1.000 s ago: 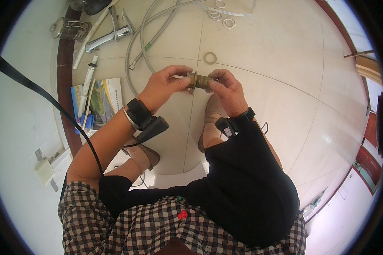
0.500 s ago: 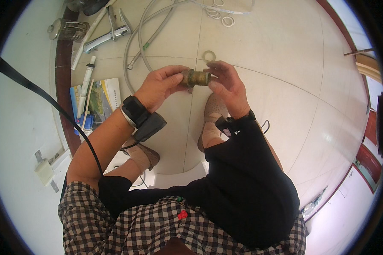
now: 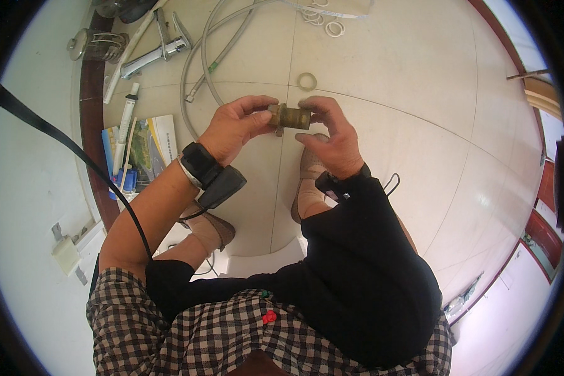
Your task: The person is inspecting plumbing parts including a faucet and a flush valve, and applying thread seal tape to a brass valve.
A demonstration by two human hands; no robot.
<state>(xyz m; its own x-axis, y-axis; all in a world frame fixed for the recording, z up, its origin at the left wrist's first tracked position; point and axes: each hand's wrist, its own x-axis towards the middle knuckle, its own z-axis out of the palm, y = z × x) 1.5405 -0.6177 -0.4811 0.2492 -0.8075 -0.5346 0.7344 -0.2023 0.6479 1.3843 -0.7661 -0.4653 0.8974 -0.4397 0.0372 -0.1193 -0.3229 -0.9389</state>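
Observation:
A threaded brass fitting with a flange sits horizontally in my left hand, thumb and fingers closed on its flanged left end. Around the fitting's right end, my right hand has its thumb dropped below and its index finger raised, apart from each other; whether a fingertip touches the metal I cannot tell. A pale olive ring lies on the floor just beyond the fitting. Black devices are strapped to both wrists.
On the tiled floor are a chrome faucet, grey hoses, white rings, a white tube and printed packaging. A glass-and-metal pot stands back left. A white wall is on my left; my feet are below my hands.
The fitting's body shows more fully at its right end. My right thumb has let go of it and moved down, and the right fingers have spread.

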